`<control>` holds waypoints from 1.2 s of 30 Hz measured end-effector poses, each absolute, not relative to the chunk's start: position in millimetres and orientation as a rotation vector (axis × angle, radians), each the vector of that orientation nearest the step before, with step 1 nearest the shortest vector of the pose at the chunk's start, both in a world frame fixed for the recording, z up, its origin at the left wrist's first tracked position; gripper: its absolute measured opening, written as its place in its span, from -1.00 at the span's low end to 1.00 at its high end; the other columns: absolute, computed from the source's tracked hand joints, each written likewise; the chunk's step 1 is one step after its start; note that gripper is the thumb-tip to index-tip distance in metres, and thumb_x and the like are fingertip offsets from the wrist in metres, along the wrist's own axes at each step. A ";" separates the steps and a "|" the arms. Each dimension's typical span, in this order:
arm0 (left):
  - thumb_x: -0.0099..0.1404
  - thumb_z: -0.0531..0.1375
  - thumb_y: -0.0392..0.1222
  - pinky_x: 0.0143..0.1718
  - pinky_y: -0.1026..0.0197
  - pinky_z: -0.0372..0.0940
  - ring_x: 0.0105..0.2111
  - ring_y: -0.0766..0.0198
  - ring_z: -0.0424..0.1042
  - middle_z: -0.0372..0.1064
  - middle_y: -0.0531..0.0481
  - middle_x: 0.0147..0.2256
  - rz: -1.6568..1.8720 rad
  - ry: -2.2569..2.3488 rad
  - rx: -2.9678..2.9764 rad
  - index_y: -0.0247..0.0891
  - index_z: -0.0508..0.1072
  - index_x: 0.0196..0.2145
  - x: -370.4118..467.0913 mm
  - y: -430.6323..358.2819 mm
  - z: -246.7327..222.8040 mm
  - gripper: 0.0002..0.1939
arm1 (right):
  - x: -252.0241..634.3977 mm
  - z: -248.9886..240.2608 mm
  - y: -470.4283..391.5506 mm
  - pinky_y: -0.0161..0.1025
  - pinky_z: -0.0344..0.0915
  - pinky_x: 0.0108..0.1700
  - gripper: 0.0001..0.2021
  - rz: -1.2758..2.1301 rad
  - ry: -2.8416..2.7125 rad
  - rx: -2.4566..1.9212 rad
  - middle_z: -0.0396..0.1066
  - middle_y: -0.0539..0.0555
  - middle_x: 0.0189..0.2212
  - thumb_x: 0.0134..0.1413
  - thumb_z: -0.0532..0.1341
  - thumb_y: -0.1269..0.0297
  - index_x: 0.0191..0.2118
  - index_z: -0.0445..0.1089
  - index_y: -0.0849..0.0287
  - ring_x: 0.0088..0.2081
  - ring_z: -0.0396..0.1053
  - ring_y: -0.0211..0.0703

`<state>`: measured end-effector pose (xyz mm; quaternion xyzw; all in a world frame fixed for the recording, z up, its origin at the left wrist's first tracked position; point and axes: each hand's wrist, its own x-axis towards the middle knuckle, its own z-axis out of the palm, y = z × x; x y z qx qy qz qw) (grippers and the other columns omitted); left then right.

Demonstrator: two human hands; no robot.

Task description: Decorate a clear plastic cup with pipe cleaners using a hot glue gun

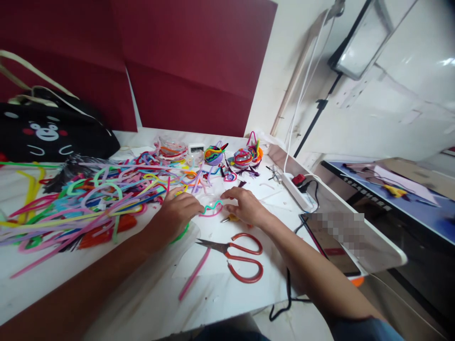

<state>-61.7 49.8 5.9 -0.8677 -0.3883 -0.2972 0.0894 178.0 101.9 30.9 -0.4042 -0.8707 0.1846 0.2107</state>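
Between my hands, a wavy green pipe cleaner (212,207) and a curved pink pipe cleaner (213,215) lie against a clear, rounded piece of plastic (208,198). My left hand (180,208) is closed with its fingertips on the left end of the green one; more green shows below this hand. At the other end, my right hand (244,204) curls its thumb and forefinger by the green tip, seemingly gripping it. Orange-handled scissors (231,253) lie open nearer me, beside a loose pink pipe cleaner (195,274). A small yellow-handled tool (232,218) is partly hidden by my right hand.
A heap of coloured pipe cleaners (106,189) spreads across the left. Wrapped, colourful ornaments (214,155) stand at the back. To the right are a power strip (300,192), a tablet-like device (330,246) and cables. A black bag (53,132) sits at the far left.
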 end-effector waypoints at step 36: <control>0.33 0.02 -0.36 0.05 -0.19 0.04 -0.21 0.05 0.42 0.48 -0.08 -0.28 -0.294 -1.197 -2.546 -0.21 0.45 -0.24 -51.4 40.4 7.8 -0.78 | 175.8 27.7 115.9 -0.36 0.18 -0.30 -0.88 0.452 -2.460 -1.122 0.55 0.07 -0.39 0.04 0.25 0.46 -0.31 0.55 0.22 -0.37 0.41 -0.23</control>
